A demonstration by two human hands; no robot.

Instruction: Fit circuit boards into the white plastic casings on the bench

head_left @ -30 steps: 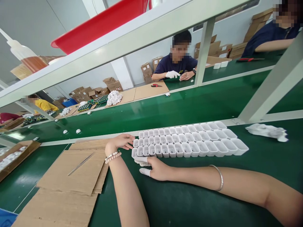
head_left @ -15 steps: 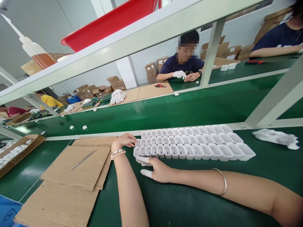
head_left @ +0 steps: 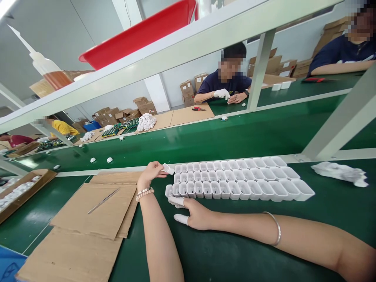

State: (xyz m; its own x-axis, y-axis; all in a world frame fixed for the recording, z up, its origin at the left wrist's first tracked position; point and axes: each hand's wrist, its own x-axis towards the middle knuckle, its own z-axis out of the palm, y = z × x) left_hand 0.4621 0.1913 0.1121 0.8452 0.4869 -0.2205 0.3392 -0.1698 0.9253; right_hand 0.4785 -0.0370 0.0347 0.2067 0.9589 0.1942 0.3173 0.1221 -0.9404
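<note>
Three rows of small white open-topped plastic cases (head_left: 235, 190) stand on the green table in front of me. My left hand (head_left: 152, 172), with a beaded bracelet at the wrist, pinches one white plastic case (head_left: 168, 169), tilted and held just off the left end of the back row. My right hand (head_left: 198, 213) rests along the near side of the front row's left end. White finger covers are on its thumb and fingers, which point left and are spread apart. Whether its fingertips touch the front cases I cannot tell.
Cardboard sheets (head_left: 94, 207) with a thin metal rod (head_left: 103, 201) lie to the left, near a carton of white parts (head_left: 23, 192). A crumpled white glove or cloth (head_left: 339, 173) is at right. Beyond the green conveyor (head_left: 176, 141), co-workers sit. A shelf beam (head_left: 164, 58) crosses above.
My left hand has lifted the leftmost case of the middle row up and away, tilting it, leaving a gap there. My right hand has stayed nearly still. White parts on the conveyor shifted slightly right.
</note>
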